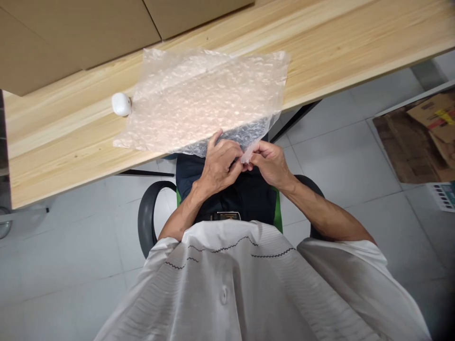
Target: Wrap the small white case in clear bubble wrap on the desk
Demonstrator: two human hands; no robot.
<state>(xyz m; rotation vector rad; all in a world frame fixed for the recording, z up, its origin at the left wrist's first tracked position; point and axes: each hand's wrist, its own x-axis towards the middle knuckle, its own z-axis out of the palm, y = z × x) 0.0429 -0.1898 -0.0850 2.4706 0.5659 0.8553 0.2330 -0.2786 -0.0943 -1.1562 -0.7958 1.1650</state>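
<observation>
A sheet of clear bubble wrap lies across the wooden table, its near side hanging past the front edge above my lap. My right hand pinches the sheet's near corner between thumb and fingers. Close beside it, my left hand is closed at the same corner, thumb and fingertips pressed together on the film while one finger points up. Whether the wrap is one layer or several at that corner, I cannot tell.
A small white rounded case sits left of the wrap on the table. Large cardboard boxes stand along the back. Black chair armrests flank me. Flattened cardboard lies at the far right.
</observation>
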